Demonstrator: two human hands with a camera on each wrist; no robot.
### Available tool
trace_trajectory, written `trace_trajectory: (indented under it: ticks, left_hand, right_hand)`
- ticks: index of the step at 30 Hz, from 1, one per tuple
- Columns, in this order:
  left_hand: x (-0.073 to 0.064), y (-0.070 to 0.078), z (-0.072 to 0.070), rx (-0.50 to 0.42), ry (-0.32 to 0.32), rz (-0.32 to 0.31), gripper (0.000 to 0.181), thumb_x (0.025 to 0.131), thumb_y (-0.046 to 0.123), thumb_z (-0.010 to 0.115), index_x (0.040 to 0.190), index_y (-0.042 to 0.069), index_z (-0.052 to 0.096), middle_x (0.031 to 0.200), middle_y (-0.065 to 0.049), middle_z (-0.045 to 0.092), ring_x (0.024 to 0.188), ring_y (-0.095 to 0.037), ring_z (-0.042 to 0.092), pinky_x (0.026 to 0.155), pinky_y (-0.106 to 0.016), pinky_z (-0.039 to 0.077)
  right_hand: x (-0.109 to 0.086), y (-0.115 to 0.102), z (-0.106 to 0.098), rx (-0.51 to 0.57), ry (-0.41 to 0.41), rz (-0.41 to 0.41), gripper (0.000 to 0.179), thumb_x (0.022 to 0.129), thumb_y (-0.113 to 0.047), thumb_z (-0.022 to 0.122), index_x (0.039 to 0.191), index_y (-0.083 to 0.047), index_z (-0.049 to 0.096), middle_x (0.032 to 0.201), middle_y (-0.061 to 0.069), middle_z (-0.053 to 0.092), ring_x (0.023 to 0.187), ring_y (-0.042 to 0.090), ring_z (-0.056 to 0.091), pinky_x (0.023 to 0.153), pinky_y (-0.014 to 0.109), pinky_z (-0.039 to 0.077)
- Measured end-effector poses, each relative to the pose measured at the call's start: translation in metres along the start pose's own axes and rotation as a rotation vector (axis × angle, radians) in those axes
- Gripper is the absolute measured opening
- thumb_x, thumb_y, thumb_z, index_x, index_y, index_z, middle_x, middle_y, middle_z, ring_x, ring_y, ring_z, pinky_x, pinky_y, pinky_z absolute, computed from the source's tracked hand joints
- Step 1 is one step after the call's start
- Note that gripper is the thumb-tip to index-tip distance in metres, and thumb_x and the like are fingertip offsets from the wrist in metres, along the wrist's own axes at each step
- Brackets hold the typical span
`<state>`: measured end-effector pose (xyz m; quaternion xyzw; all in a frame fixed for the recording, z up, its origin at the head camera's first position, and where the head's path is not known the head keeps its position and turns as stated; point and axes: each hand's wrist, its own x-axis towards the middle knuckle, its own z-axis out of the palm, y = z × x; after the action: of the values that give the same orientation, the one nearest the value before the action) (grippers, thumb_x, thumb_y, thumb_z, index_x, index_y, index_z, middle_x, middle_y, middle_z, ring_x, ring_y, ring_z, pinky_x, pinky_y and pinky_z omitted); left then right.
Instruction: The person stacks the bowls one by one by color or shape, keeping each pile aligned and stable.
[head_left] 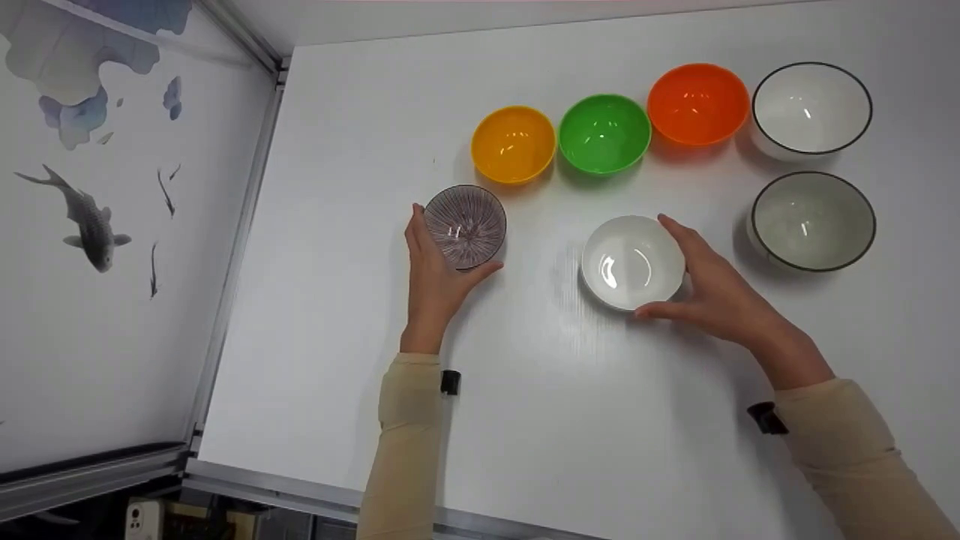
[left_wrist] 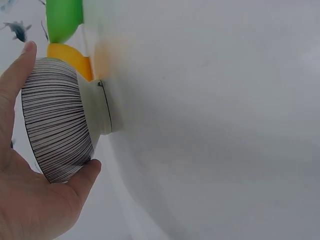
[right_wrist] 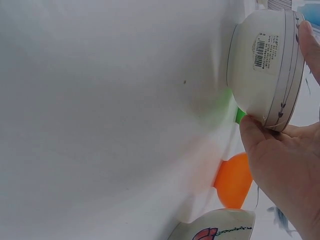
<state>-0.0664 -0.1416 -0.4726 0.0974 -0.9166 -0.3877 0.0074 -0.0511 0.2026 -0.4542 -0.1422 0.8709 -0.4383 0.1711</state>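
My left hand [head_left: 439,281] holds a small bowl with dark purple radiating stripes [head_left: 465,227], thumb on the near side and fingers along its left. In the left wrist view this striped bowl [left_wrist: 57,120] shows fine black lines outside and a plain foot close to the table. My right hand [head_left: 712,296] grips a white bowl [head_left: 634,262] from its right side, thumb near the front and fingers at the back rim. The right wrist view shows a barcode label and a thin patterned band on the white bowl [right_wrist: 267,67], its base close to the tabletop.
Behind the hands stand a yellow bowl [head_left: 514,145], a green bowl [head_left: 604,135] and an orange bowl [head_left: 698,104] in a row. To the right are a dark-rimmed white bowl [head_left: 811,109] and a dark-rimmed grey-green bowl [head_left: 814,221]. A panel with a painted fish [head_left: 94,225] borders the left.
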Motion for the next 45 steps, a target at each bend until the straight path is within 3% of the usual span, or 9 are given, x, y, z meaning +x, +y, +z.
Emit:
trace_trajectory:
  ticks: [45]
  left_hand:
    - [0.0005,-0.0008,0.0030,-0.009,0.024,-0.023,0.126,0.069,0.035,0.092,0.158,0.003,0.010,0.158,-0.013,0.023,0.147,-0.029,0.034,0.122,-0.040,0.035]
  right_hand:
    - [-0.0003,-0.0012,-0.0008,0.020,-0.007,0.010,0.119,0.071,-0.032,0.091,0.160,-0.011,0.014,0.162,0.020,0.025,0.148,0.044,0.024,0.118,0.068,0.022]
